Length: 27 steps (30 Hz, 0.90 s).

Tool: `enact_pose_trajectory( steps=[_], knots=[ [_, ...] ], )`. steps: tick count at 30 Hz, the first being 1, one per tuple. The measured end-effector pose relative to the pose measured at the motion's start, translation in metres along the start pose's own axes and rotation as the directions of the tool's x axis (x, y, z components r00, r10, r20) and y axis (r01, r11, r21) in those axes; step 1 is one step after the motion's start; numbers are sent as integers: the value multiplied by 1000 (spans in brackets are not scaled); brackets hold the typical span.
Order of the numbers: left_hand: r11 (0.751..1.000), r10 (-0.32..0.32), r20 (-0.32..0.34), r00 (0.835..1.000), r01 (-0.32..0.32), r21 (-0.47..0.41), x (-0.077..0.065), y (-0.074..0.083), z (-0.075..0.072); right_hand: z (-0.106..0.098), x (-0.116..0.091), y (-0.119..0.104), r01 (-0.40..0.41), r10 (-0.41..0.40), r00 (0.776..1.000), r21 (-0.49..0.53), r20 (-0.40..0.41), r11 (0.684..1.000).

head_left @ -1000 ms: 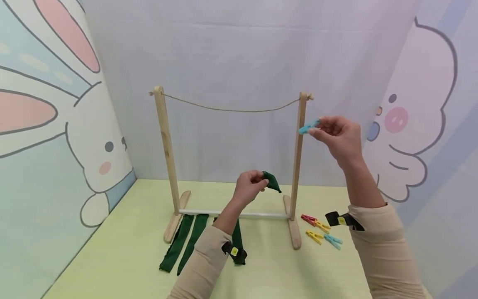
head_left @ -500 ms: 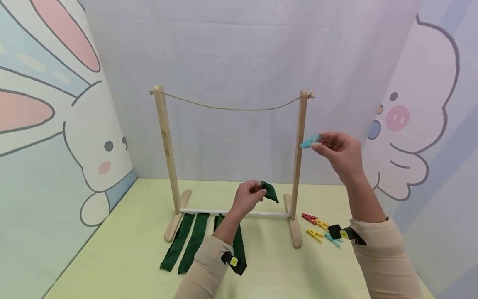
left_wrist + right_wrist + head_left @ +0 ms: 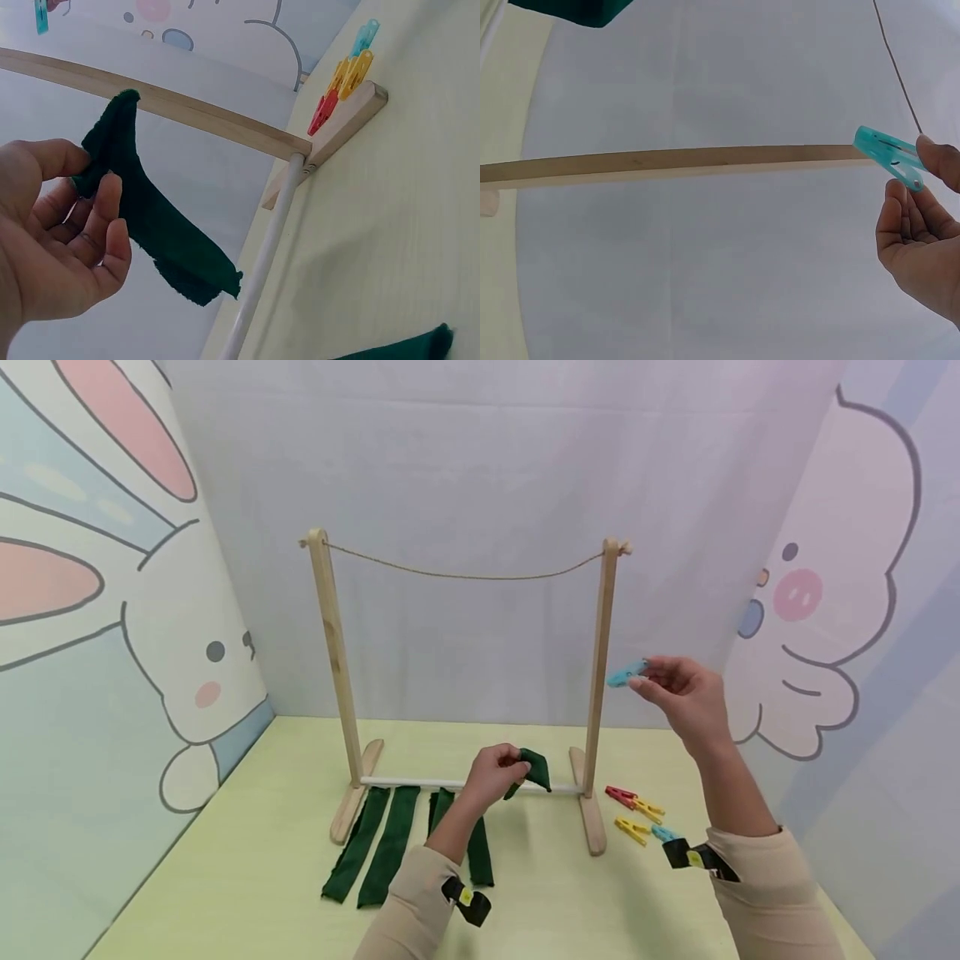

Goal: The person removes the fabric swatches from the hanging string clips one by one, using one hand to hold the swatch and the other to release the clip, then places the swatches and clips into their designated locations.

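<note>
My left hand [image 3: 495,777] pinches one end of a dark green cloth strip [image 3: 169,232] between thumb and fingers. The strip hangs down from the fingers, in front of the white crossbar [image 3: 491,786] in the head view. To the right of the wooden frame's right post [image 3: 600,668], my right hand [image 3: 686,697] pinches a light blue clothespin [image 3: 889,154] by its handle end. A string [image 3: 480,578] sags between the tops of the two posts, above both hands.
Several green cloth strips [image 3: 390,852] lie on the table around the crossbar, partly behind my left forearm. Red and yellow clothespins [image 3: 632,828] lie right of the frame's right foot [image 3: 592,827], beside a blue clothespin [image 3: 663,833] partly covered by my right wrist strap.
Both hands have come down, the left with the cloth strip and the right with the blue clothespin. More of the hanging strip now shows below the left hand.
</note>
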<state>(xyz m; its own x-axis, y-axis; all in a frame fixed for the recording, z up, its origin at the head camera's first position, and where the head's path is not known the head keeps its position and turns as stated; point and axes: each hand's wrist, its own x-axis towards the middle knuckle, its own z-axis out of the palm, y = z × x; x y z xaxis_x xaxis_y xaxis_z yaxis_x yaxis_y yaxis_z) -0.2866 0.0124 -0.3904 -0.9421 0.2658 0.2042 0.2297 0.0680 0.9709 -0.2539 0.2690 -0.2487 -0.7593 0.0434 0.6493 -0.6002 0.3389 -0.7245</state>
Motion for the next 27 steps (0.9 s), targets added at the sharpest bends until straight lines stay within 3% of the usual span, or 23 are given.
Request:
enact_pose_trajectory(
  steps=[8,16,21,27],
  knots=[
    [996,-13,33,999,10,89,-7,-17,1,-10,-15,11,-56,55,998,-21,-34,998],
    [989,-31,70,997,21,144,-23,-35,-3,-30,-42,26,-199,205,977,90,-61,976],
    [984,-36,53,998,26,177,-35,-41,-6,-38,-55,36,-264,270,962,105,-46,959],
    [983,-62,25,998,57,176,-50,-47,-6,-43,-68,44,-284,287,957,60,-33,957]
  ],
)
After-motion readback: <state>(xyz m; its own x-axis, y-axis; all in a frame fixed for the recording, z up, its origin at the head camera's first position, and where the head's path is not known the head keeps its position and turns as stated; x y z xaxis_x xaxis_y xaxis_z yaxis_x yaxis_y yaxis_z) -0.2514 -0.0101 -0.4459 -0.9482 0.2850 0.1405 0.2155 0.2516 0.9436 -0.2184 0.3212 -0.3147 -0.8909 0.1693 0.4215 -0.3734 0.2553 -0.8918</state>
